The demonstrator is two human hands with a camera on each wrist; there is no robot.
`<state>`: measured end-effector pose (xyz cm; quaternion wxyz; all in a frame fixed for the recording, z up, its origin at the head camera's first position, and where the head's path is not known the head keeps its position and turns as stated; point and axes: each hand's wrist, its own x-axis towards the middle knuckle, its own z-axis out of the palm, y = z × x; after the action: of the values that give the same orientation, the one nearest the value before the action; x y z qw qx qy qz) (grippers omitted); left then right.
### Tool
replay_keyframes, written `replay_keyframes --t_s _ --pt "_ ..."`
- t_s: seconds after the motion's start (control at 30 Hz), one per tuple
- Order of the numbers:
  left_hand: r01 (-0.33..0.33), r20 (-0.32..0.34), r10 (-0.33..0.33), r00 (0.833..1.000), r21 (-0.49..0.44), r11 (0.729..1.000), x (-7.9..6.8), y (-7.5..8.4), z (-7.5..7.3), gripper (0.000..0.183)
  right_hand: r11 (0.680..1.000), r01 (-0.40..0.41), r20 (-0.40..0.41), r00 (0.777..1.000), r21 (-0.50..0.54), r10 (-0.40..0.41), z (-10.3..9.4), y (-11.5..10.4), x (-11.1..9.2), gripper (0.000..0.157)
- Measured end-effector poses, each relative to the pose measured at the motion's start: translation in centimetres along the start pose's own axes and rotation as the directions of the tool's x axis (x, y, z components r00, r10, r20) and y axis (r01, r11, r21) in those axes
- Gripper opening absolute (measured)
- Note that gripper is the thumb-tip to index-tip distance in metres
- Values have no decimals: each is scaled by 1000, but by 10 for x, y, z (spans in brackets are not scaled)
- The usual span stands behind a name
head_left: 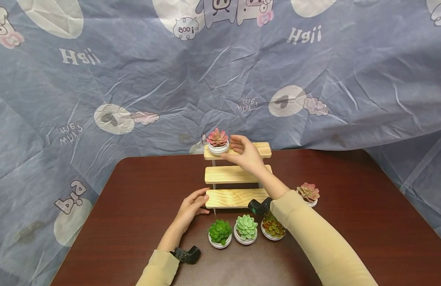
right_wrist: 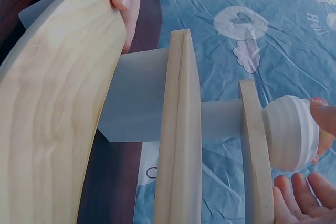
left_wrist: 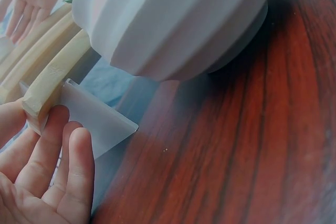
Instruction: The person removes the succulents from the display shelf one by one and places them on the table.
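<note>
A three-tier wooden display stand [head_left: 238, 198] has pale boards on translucent side supports. On the left end of its top board sits a pink succulent [head_left: 217, 138] in a ribbed white pot [right_wrist: 289, 132]. My right hand [head_left: 247, 155] is just right of that pot, its fingers parted and its thumb low by the pot's side. With my left hand [head_left: 189, 208] I grip the left end of the lowest board, fingertips and thumb at its edge in the left wrist view. In the right wrist view, my left hand [right_wrist: 126, 3] appears beyond the lowest board.
In front of the stand are a dark green succulent [head_left: 220, 232], a light green one [head_left: 246, 228] and a reddish-green one [head_left: 273, 226], partly under my right arm. Another pink succulent [head_left: 308, 193] stands to the right. Patterned blue fabric [head_left: 191, 87] hangs behind the table [head_left: 145, 190].
</note>
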<state>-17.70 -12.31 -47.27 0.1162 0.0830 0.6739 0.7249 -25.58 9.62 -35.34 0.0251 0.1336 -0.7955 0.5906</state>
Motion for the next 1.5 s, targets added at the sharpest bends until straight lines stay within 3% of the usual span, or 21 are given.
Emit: replay_keyframes --t_s 0.93,1.5 --pt "-3 -4 3 1000 -7 1000 -1 -1 0 43 999 -11 -13 1000 -32 10 14 -2 17 77" --pt "0 1 0 1000 -2 1000 0 -1 1 43 999 -42 -40 998 1 42 9 -1 11 72"
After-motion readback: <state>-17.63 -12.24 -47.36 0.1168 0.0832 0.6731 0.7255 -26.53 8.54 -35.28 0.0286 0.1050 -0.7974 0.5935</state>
